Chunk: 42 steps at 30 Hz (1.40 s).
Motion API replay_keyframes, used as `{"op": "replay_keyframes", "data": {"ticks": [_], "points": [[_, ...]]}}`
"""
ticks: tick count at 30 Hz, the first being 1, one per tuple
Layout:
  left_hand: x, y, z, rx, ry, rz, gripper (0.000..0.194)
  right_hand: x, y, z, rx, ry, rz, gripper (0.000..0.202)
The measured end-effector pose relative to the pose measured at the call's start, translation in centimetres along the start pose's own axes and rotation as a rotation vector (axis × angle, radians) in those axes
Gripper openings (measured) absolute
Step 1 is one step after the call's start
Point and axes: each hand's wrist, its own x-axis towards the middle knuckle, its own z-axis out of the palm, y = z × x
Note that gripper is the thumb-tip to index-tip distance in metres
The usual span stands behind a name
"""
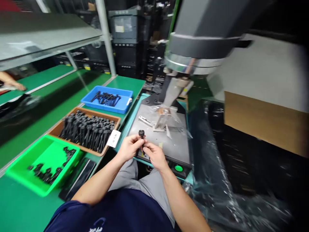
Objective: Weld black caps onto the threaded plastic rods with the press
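Observation:
Both hands meet over the front edge of a grey machine plate (173, 145). Between them stands a small black part with a round knob-like head (141, 132), roughly upright. My left hand (131, 146) pinches it just below the head, fingers closed. My right hand (154, 154) is closed too, its fingertips at the part's lower end, which the fingers mostly hide. Behind the hands, a metal fixture (160, 122) under a clear plastic sheet sits on the plate, below the machine's grey head (198, 48). A silver tool, perhaps a cutter (145, 121), lies beside the fixture.
On the green bench at left are a blue tray (125, 93), a brown tray (118, 120) and a green tray (19, 161), all holding black parts. A green button (178, 168) is on the machine's front. Black plastic sheeting (210, 161) hangs at right. Another person's hand (14, 84) shows far left.

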Motion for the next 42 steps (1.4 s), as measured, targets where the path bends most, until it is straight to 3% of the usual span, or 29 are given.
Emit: {"op": "replay_keyframes", "data": {"ticks": [2, 4, 7, 10, 13, 15, 20, 26, 30, 35, 39, 42], "points": [[-1.4, 1.2, -2.0, 0.093, 0.065, 0.042, 0.026, 0.0, 0.6, 0.9, 0.002, -0.045, 0.021, 0.030], [-2.9, 2.8, -5.1, 0.243, 0.206, 0.103, 0.023, -0.1, 1.1, 1.5, 0.016, -0.079, 0.080, 0.038], [-5.0, 5.2, -11.3, 0.582, 0.452, 0.141, 0.022, -0.3, 1.7, 1.6, 0.028, -0.112, 0.162, 0.043], [-6.1, 6.4, -18.1, 0.787, 0.689, 0.068, 0.025, -0.6, 2.1, 1.3, 0.019, -0.129, 0.183, 0.043], [-6.1, 6.4, -23.1, 0.876, 0.780, 0.017, 0.032, -1.0, 2.5, 0.7, -0.006, -0.115, 0.191, 0.043], [-6.1, 6.0, -25.0, 0.943, 0.789, 0.029, 0.035, -1.2, 2.8, 0.3, -0.017, -0.097, 0.205, 0.044], [-6.4, 5.1, -26.6, 1.087, 0.747, 0.005, 0.035, -1.6, 3.3, -0.4, -0.035, -0.071, 0.249, 0.045], [-6.6, 5.3, -27.0, 1.047, 0.753, -0.037, 0.038, -1.8, 3.3, -0.2, -0.056, -0.027, 0.267, 0.048], [-6.0, 5.8, -27.6, 1.104, 0.738, -0.177, 0.036, -2.0, 3.6, 0.0, -0.066, -0.010, 0.264, 0.049], [-4.5, 5.1, -28.8, 1.286, 0.639, -0.395, 0.031, -2.6, 4.0, 0.1, -0.083, -0.021, 0.269, 0.047], [-3.9, 4.3, -29.2, 1.302, 0.609, -0.424, 0.031, -3.8, 2.7, -0.8, -0.156, 0.005, 0.301, 0.050], [-4.2, 4.4, -29.0, 1.305, 0.593, -0.431, 0.034, -5.7, 0.4, -3.2, -0.256, 0.046, 0.346, 0.052]]}}
